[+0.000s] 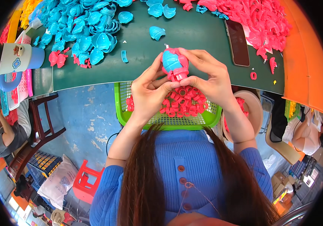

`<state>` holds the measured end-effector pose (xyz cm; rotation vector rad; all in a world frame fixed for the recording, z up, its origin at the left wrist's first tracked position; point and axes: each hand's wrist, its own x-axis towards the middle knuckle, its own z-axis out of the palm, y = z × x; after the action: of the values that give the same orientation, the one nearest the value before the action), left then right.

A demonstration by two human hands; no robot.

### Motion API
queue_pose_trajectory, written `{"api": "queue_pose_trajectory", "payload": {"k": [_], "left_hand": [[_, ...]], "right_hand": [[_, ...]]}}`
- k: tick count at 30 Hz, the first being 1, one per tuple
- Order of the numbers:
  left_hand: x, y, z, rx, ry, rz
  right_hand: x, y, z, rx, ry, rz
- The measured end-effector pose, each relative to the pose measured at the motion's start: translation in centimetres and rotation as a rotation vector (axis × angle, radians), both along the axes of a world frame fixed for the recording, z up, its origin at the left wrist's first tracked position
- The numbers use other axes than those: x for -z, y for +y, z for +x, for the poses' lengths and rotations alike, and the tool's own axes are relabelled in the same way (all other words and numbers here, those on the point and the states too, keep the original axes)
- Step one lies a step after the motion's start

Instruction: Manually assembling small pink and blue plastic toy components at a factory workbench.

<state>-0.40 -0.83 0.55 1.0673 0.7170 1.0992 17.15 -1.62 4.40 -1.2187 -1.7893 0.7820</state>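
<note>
Both hands worked on one small pink-and-blue plastic figure [172,63], which was up off the lap at the near edge of the dark green worktop [139,73], at 12 o'clock from the wearer's chest. The left hand [147,87] had its grip closed on the figure's 9 o'clock flank; the right hand [211,77] had its grip closed on the opposite flank, fingers high and thumb near the lower end.

The piece looked partly or wholly put together: a blue shell lay against the pink body, though whether it was fully seated could not be told. Much seemed left to do. From the figure, a heap of loose blue shells [90,22] lay at 10 o'clock, a single blue shell [157,33] at 11, and a heap of pink parts [259,19] at 2. Toward 6 o'clock, a green basket [120,115] held many small pink rings [182,105], and one more pink ring [253,75] lay on the worktop just past 3.

The figure's long axis ran roughly from half past eleven to half past five. A small pale peg [166,46] stuck out of its far end, pointing between 11 and 12, while its broad pink end faced back toward the wearer and the blue patch turned up to the camera.
</note>
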Motion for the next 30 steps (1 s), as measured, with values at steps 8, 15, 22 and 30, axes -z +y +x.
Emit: {"api": "queue_pose_trajectory", "payload": {"k": [8, 15, 22, 30], "left_hand": [[-0.8, 0.0, 0.0, 0.01, 0.083, 0.108], [-0.3, 0.2, 0.1, -0.023, 0.092, 0.135], [-0.8, 0.5, -0.9, 0.033, 0.083, 0.103], [-0.1, -0.1, -0.4, 0.02, 0.105, 0.149]], "right_hand": [[1.1, -1.2, -1.1, 0.064, 0.129, -0.037], [2.1, -1.3, -2.3, 0.155, 0.304, -0.077], [2.0, -1.3, -1.6, 0.107, 0.114, 0.001], [2.6, -2.0, -2.7, 0.161, 0.196, 0.077]]}}
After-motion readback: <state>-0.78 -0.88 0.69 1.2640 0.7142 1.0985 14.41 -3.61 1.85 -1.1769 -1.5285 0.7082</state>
